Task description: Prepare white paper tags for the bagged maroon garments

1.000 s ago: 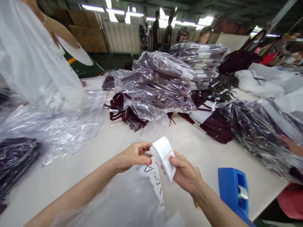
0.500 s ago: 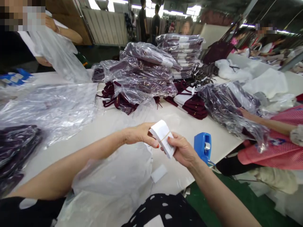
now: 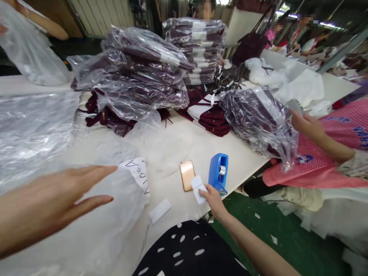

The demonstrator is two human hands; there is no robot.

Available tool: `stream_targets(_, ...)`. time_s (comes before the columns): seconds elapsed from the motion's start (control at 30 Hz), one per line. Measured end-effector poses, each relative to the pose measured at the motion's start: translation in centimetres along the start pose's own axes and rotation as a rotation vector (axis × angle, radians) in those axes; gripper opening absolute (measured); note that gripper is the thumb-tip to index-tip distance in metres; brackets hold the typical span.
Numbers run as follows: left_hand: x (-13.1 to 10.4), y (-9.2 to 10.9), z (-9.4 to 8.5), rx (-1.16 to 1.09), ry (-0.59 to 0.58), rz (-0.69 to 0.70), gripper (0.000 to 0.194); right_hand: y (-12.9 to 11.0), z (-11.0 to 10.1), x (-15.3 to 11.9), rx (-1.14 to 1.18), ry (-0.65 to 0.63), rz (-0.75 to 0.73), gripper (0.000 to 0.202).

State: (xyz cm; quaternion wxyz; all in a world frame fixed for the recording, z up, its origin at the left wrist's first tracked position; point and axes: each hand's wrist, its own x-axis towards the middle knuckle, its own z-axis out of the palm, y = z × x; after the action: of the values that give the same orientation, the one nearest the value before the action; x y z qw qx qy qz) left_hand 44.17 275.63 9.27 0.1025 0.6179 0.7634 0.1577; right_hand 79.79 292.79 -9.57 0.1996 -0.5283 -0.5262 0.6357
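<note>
My left hand (image 3: 71, 201) is raised above a clear plastic sheet (image 3: 94, 226) at the left, fingers stretched out and holding nothing. Between thumb and fingers, my right hand (image 3: 212, 198) grips a small banded stack of white cards (image 3: 199, 189) near the table's front edge. Just beyond the cards lies a gold phone (image 3: 186, 176). A blue tape dispenser (image 3: 218, 172) stands to the right of the phone. One loose white card (image 3: 160, 210) rests on the table. Handwriting shows on a white paper (image 3: 137, 172) beside the sheet.
Plastic-wrapped dark red items (image 3: 143, 73) are heaped at the back, with a neat wrapped stack (image 3: 198, 50) behind. Unwrapped dark red pieces (image 3: 212, 119) lie in front. On the right, a person in a pink mesh garment (image 3: 322, 153) touches a wrapped bundle (image 3: 255, 119).
My left hand has come off the card stack and moved left, opening out. My right hand keeps the stack, now lower beside the phone, which has come into sight. The view has shifted.
</note>
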Motion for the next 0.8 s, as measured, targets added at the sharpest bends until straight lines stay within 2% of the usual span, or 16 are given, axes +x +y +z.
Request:
stream_targets(0.03,0.6,2.2,2.5,-0.001,-0.063,0.012,0.058,1.1,-0.6,-0.2,-0.040,-0.040,0.007,0.025)
stream_targets(0.1,2.5,7.0,8.6,-0.163,-0.309,-0.042,0.047,2.9,-2.2,-0.7,-0.118,-0.118,0.007,0.023)
stream_targets(0.2,5.3,13.1,19.4,-0.549,-0.533,-0.167,0.038,4.6,-5.5,-0.7,-0.217,-0.180,-0.023,0.021)
stream_targets(0.23,6.0,14.6,22.9,-0.667,-0.546,-0.222,0.038,5.1,-6.7,-0.6,-0.244,-0.182,-0.039,0.021)
stream_targets(0.3,7.0,16.6,29.3,-0.721,-0.510,-0.279,0.043,5.9,-8.8,0.0,-0.319,-0.185,-0.090,0.022)
stream_targets(0.37,7.8,18.0,33.9,-0.718,-0.455,-0.255,0.054,6.6,-10.3,0.6,-0.401,-0.202,-0.139,0.026)
stream_targets(0.43,8.4,18.9,36.6,-0.742,-0.429,-0.155,0.061,7.0,-11.2,1.1,-0.457,-0.221,-0.173,0.028)
stream_targets(0.5,9.1,19.5,37.8,-0.789,-0.468,-0.067,0.067,7.0,-11.9,1.6,-0.476,-0.212,-0.181,0.029)
stream_targets(0.6,10.4,20.4,38.1,-0.834,-0.545,-0.054,0.073,6.3,-13.1,3.0,-0.524,-0.181,-0.199,0.027)
stream_targets(0.7,13.1,21.4,38.3,-0.811,-0.485,-0.090,0.074,5.2,-14.8,5.8,-0.546,-0.162,-0.209,0.026)
stream_targets(0.8,17.0,21.9,38.8,-0.794,-0.439,-0.134,0.077,4.3,-16.0,9.9,-0.529,-0.156,-0.211,0.026)
